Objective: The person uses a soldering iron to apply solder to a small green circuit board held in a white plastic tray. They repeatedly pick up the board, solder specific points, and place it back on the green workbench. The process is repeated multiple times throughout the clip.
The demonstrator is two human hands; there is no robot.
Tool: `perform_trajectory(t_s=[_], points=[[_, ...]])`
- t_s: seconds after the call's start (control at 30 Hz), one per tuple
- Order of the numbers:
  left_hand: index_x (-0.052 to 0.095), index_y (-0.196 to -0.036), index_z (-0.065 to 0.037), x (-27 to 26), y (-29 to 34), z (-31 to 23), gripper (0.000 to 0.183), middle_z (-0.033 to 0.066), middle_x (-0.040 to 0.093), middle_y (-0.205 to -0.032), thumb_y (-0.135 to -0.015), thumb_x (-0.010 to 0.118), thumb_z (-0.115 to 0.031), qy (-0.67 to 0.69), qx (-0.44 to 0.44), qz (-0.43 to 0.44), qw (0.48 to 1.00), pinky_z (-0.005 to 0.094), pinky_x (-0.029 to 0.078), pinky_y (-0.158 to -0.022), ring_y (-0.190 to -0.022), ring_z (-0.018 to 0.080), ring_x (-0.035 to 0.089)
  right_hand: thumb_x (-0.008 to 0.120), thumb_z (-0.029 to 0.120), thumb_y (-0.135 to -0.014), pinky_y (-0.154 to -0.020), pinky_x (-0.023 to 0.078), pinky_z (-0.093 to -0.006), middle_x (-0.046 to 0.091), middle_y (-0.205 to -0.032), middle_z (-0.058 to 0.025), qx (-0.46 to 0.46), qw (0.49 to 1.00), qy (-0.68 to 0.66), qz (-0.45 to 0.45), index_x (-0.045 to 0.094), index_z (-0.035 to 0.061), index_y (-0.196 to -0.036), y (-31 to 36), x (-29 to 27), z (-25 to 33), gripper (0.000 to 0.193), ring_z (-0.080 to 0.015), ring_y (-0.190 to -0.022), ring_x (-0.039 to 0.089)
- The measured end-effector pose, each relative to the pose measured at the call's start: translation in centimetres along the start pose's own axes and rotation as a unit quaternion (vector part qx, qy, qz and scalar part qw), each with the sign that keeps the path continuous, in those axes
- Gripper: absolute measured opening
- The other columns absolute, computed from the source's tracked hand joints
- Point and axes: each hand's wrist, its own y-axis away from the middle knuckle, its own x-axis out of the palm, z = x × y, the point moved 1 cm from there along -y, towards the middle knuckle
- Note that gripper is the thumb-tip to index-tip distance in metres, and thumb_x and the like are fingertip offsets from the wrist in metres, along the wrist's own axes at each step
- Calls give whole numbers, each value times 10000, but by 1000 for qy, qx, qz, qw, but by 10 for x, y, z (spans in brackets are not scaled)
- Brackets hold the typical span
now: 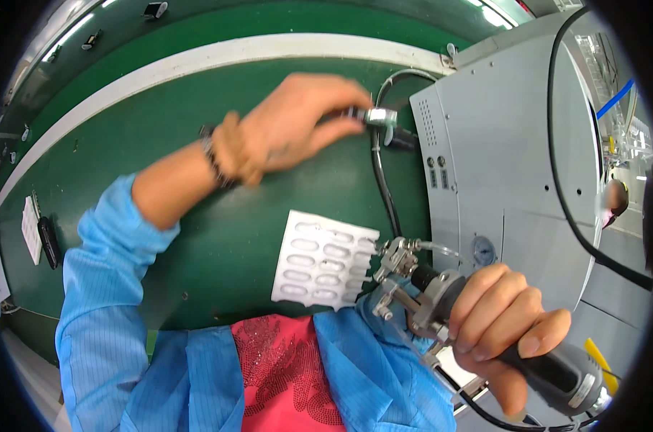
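Note:
My right hand (499, 320) is wrapped round the dark grey body of a handheld power tool (567, 378). At its front are metal fittings (402, 263) and clear tubing, pointing toward a white tray (277, 288) with rows of oval pockets. The tool's tip partly overlaps the tray's right edge in the picture. Farther off, my left hand (297, 122) is closed in a pinch at a small black and silver part (380, 117); motion smears the fingertips. Just beyond that part lies a black cylindrical piece (400, 138).
A grey metal cabinet (513, 151) with a dial fills the right side. A black cable (382, 180) runs along the green tabletop (197, 273) beside it. At far left are a black case (47, 241) and a paper pad (31, 230). Another person (615, 198) appears at the far right.

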Motion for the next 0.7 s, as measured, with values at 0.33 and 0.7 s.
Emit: perform_trajectory(t_s=[0.33, 0.7], points=[[685, -1066, -43, 43, 105, -76, 300, 115, 683, -977, -780, 772, -72, 37, -77, -16, 996, 399, 505, -807, -891, 306, 652, 747, 491, -843, -485, 496, -200, 564, -653, 0, -11, 1000, -20, -19, 507, 65, -1057, 1, 8, 18, 533, -92, -521, 571], [719, -982, -39, 59, 123, -60, 323, 98, 714, -1001, -693, 840, -118, 27, -83, -65, 994, 407, 512, -861, -1037, 294, 651, 736, 513, -849, -463, 480, -215, 574, -677, -2, 34, 999, -15, 19, 490, 91, -1088, -9, 33, -19, 544, -100, -518, 565]])
